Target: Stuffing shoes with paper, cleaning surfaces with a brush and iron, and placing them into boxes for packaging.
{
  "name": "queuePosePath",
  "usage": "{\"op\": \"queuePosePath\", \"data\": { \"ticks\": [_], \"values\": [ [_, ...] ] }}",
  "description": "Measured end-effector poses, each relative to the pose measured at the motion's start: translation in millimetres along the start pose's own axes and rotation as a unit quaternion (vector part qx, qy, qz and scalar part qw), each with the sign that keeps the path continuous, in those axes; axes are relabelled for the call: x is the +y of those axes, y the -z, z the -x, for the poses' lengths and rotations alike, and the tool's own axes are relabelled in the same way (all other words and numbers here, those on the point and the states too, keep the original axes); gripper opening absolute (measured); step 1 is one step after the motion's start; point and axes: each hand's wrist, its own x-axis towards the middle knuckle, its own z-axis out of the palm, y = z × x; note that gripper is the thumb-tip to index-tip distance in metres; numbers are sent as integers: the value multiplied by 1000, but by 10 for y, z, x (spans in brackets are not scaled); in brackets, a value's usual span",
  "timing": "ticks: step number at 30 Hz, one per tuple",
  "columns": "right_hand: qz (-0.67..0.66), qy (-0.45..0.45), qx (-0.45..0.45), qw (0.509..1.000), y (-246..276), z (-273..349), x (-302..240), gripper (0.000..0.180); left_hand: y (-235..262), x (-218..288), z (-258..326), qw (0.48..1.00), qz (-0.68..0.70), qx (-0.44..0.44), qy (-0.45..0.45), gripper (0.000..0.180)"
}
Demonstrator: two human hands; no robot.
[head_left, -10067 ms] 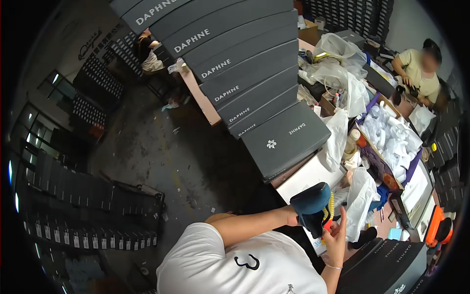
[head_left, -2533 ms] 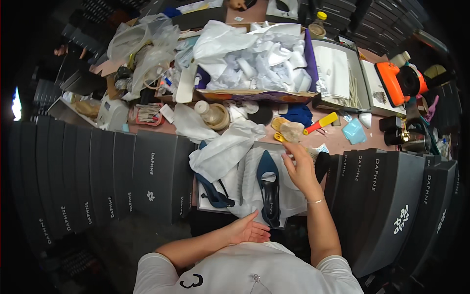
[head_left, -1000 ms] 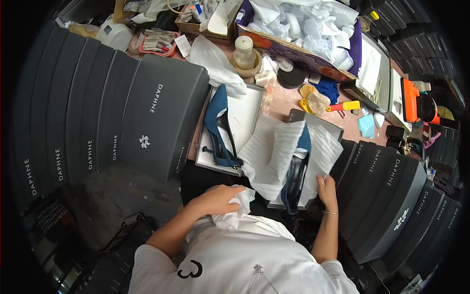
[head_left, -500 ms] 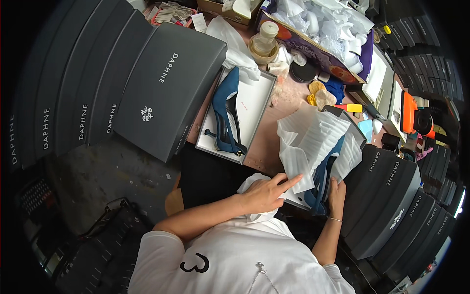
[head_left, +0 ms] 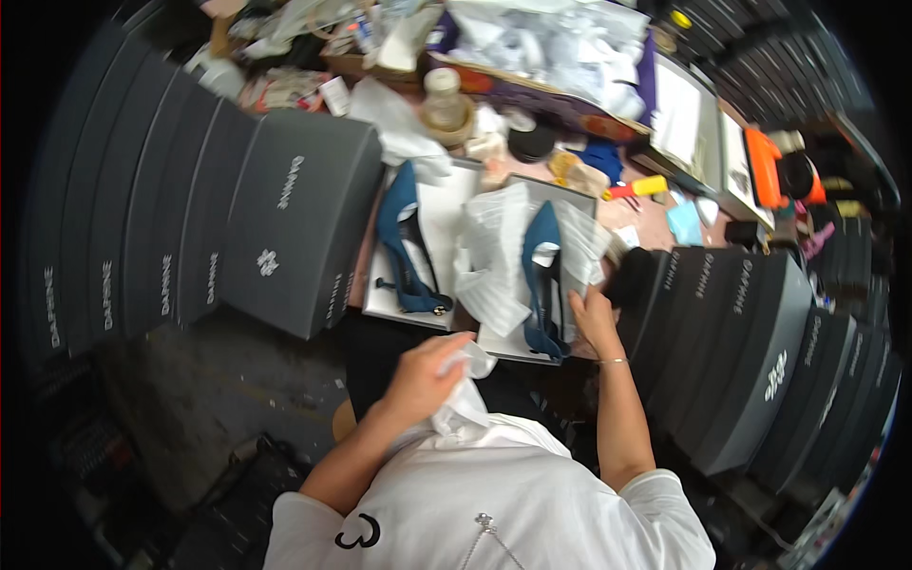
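Note:
A blue slingback heel (head_left: 542,285) lies in an open shoebox (head_left: 513,348) lined with white foam wrap (head_left: 494,261). My right hand (head_left: 597,323) grips that box at its right side, thumb up near the rim. On the left, a second blue heel (head_left: 406,252) rests in another open box (head_left: 446,204); a gold-coloured ornament shows at its lower end. My left hand (head_left: 423,378) is in front of the boxes, its fingers curled around a crumpled white cloth or tissue (head_left: 465,394) by my lap.
Stacked dark grey shoeboxes stand left (head_left: 294,218) and right (head_left: 731,351). Behind lie a clear bottle (head_left: 443,100), a black round lid (head_left: 532,143), a yellow-and-red tool (head_left: 638,187) and a purple carton (head_left: 570,119) full of white wrapping. An orange object (head_left: 763,166) stands at the far right.
The right-hand shoebox has moved left and away from me, up against the other box. My left hand has left the foam wrap and drawn back left to the white cloth or tissue.

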Motion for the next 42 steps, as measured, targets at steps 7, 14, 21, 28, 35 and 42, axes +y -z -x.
{"op": "queuePosePath", "data": {
  "ticks": [7,14,21,28,35,42],
  "values": [
    [-37,40,32,998,351,196,-104,29,768,449,-190,903,-170,365,-146,20],
    [-106,84,82,987,393,84,-465,25,557,240,-1208,865,-434,67,-244,35],
    [-103,174,123,972,132,336,-596,14,-161,-629,-956,995,-29,-33,86,71],
    [-41,293,170,940,-471,488,-1044,11,-314,-1094,-1201,970,83,-5,229,54],
    [-255,192,217,923,-169,355,-829,10,-76,-658,-1058,971,-230,-22,58,17],
    [-316,31,255,913,129,345,-102,17,139,-622,-910,936,253,140,199,31]
  ]
}}
